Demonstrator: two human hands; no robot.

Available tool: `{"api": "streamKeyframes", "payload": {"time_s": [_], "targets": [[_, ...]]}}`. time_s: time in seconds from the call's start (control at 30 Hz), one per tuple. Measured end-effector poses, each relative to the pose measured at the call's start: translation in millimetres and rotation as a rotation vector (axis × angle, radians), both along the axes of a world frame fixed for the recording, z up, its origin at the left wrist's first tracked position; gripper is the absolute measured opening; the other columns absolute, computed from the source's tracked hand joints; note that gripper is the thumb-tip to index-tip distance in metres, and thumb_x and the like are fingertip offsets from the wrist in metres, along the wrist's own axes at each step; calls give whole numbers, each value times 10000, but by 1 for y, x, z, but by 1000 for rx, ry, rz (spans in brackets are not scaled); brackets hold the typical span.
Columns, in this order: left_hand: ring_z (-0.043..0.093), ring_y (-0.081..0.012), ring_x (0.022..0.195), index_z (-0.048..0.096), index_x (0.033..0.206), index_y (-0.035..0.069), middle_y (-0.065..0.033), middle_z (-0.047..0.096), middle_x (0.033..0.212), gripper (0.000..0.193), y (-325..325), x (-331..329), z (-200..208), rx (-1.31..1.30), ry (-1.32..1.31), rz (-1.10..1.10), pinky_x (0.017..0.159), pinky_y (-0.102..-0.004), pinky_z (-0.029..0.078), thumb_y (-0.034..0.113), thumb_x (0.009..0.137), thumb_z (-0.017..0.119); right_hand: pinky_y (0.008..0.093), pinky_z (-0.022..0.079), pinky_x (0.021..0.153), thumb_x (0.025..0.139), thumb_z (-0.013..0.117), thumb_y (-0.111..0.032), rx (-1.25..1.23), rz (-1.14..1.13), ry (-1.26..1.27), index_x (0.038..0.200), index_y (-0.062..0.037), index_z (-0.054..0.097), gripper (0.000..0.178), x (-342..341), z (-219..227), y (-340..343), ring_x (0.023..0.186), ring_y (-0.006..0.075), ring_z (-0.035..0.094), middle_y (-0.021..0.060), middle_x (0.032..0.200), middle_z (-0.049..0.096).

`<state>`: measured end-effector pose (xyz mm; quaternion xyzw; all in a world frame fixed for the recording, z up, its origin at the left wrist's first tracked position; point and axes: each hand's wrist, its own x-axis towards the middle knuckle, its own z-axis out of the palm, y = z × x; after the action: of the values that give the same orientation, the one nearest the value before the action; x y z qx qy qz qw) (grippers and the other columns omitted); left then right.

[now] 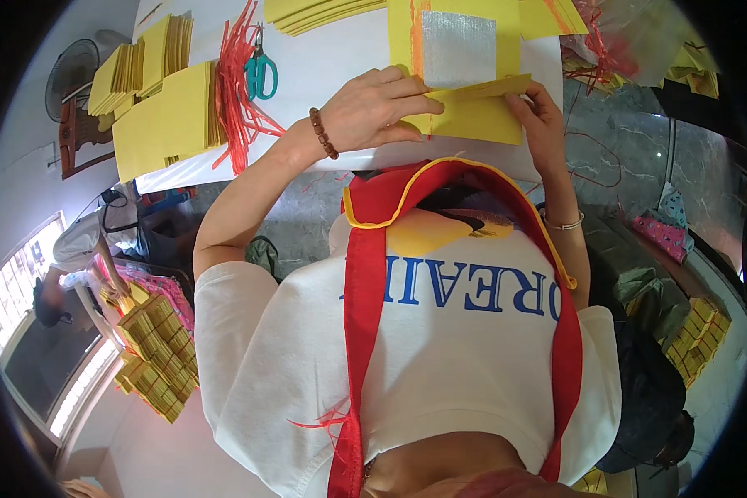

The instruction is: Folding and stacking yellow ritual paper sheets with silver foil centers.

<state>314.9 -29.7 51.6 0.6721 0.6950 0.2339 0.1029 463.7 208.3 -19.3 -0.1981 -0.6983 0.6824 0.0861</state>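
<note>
A yellow paper sheet point(473, 118) with a silver foil square point(459, 50) and an orange stripe lies in front of me on the white table. Its near part is folded over in a flap. At the left end of that fold, my left hand point(382, 106) grips the paper, thumb nearer me and fingers on the fold. My right hand point(543, 124) pinches the flap's right end between thumb and fingers. Left of my left hand lie teal-handled scissors point(261, 75), beside a bundle of red plastic strips point(236, 91).
Stacks of yellow paper point(170, 114) stand on the table's left side, with more folded yellow sheets point(324, 12) at its far edge. A clear plastic bag point(622, 37) is at the far right. Tied yellow bundles point(159, 349) and another person point(100, 236) are at the left.
</note>
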Motion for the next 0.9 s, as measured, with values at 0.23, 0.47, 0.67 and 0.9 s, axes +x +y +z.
{"api": "streamKeyframes", "payload": {"time_s": [0.23, 0.47, 0.67, 0.9], "targets": [[526, -246, 902, 584, 1035, 125, -67, 566, 1016, 264, 1, -6, -5, 75, 16, -49, 774, -344, 453, 152, 774, 612, 313, 314, 952, 824, 604, -220, -113, 36, 15, 1124, -65, 552, 342, 0, 19, -3, 982, 107, 513, 17, 1097, 581], [563, -274, 833, 534, 893, 70, -91, 586, 1025, 126, 6, -3, -2, 109, -33, 80, 735, -355, 457, 111, 780, 572, 268, 353, 926, 798, 613, -151, 155, 171, 143, 1181, -71, 500, 407, 6, 10, 3, 1083, 134, 477, 40, 1229, 496], [546, -273, 881, 494, 1048, 71, -82, 582, 1028, 334, 5, -6, 1, 215, -76, 102, 750, -350, 435, 184, 764, 628, 290, 404, 892, 830, 588, -101, 31, 32, 12, 1101, -48, 537, 281, -1, 3, 1, 975, 119, 538, 30, 1068, 590], [509, -293, 920, 419, 1255, 70, -90, 580, 1055, 644, 7, -12, -24, 234, -167, 379, 810, -362, 400, 216, 699, 709, 230, 456, 763, 863, 563, -110, -132, -34, 57, 1108, -15, 532, 264, -2, 7, -5, 889, 104, 558, 45, 1010, 598]]}}
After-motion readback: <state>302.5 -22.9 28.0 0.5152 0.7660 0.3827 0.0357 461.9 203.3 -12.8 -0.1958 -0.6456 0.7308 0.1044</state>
